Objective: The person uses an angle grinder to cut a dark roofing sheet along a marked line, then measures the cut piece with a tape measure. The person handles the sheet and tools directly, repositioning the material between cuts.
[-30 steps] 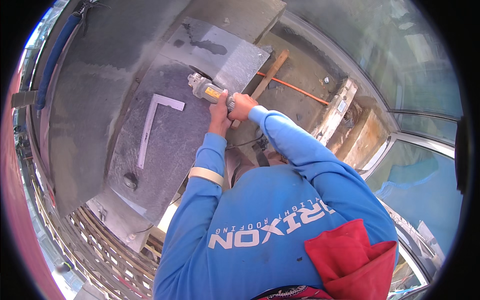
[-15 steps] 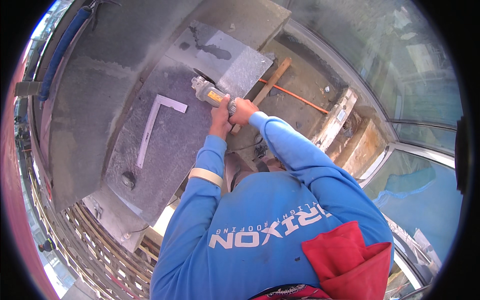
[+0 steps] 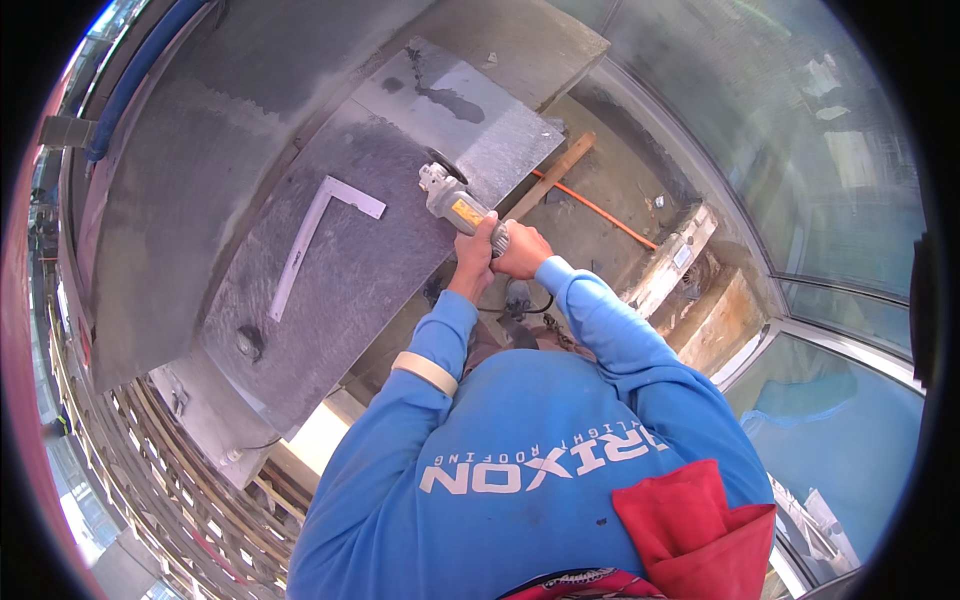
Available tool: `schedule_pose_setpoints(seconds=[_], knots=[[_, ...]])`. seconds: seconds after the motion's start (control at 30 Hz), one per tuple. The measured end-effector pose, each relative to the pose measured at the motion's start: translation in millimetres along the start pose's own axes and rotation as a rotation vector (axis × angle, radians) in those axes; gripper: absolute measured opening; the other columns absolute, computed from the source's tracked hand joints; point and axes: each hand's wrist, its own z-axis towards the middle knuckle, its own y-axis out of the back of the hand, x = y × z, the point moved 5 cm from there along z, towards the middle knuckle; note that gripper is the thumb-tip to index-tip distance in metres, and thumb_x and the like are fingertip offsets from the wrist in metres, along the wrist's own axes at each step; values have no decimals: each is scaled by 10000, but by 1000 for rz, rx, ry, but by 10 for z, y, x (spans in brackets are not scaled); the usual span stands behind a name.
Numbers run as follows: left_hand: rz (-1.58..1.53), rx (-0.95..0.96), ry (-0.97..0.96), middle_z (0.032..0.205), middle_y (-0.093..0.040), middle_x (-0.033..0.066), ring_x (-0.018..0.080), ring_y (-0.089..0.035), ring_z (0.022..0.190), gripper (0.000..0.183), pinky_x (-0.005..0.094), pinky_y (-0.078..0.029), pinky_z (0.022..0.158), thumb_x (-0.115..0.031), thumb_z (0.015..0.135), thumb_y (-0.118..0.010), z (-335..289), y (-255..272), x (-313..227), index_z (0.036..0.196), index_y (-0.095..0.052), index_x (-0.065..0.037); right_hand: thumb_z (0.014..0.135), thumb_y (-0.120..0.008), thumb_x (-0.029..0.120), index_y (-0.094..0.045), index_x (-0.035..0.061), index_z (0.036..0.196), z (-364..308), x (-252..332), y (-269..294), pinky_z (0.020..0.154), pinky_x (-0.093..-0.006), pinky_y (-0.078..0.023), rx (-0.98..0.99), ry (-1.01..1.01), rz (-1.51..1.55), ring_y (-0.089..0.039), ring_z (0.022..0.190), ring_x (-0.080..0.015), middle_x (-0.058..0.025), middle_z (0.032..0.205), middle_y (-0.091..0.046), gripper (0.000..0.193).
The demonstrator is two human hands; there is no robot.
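Note:
Both my hands grip a grey angle grinder (image 3: 458,203) with a yellow label on its body. My left hand (image 3: 473,258) wraps round the rear of the body, and my right hand (image 3: 524,250) closes round its back end just beside it. The dark disc (image 3: 447,166) shows at the grinder's far end, over the near edge of a grey slab (image 3: 350,300); whether it touches the slab cannot be told. A white L-shaped square (image 3: 300,250) lies flat on the slab, left of the grinder. A small dark lump (image 3: 248,342) sits near the slab's lower left end.
A wooden stick (image 3: 560,170) leans by the slab's right edge, and an orange cable (image 3: 610,213) crosses the floor. A rough, whitish block (image 3: 675,258) lies at right, before glass panels (image 3: 830,410). Wooden slats (image 3: 180,490) are at lower left, a blue pipe (image 3: 125,90) at upper left.
The grinder and both hands have shifted right and slightly nearer me, toward the slab's near edge. The view has shifted a little too. Both hands keep their grip; the square stays on the slab.

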Motion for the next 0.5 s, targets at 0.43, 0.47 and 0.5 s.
schedule_pose_setpoints(seconds=[0.43, 0.47, 0.5], knots=[[12, -26, 8, 1109, -665, 126, 202, -690, 909, 500, 374, -591, 775, -224, 907, -785, 341, 93, -536, 1266, -563, 45, 651, -828, 288, -696, -11, 1080, 607, 312, -82, 882, -451, -574, 3, 18, -10, -727, 1022, -390, -232, 1033, -749, 540], [22, -25, 3, 1107, -662, 127, 205, -692, 895, 503, 385, -597, 759, -239, 913, -783, 333, 79, -574, 1265, -562, 44, 653, -829, 289, -696, -12, 1080, 626, 326, -89, 884, -450, -574, -4, 18, -13, -727, 1025, -391, -232, 1032, -750, 539], [25, -34, -14, 1105, -666, 130, 206, -693, 894, 502, 383, -596, 763, -238, 909, -786, 366, 114, -574, 1259, -567, 48, 656, -830, 291, -696, -12, 1080, 637, 345, -98, 887, -450, -574, -11, 23, -17, -726, 1029, -392, -233, 1032, -750, 538]])
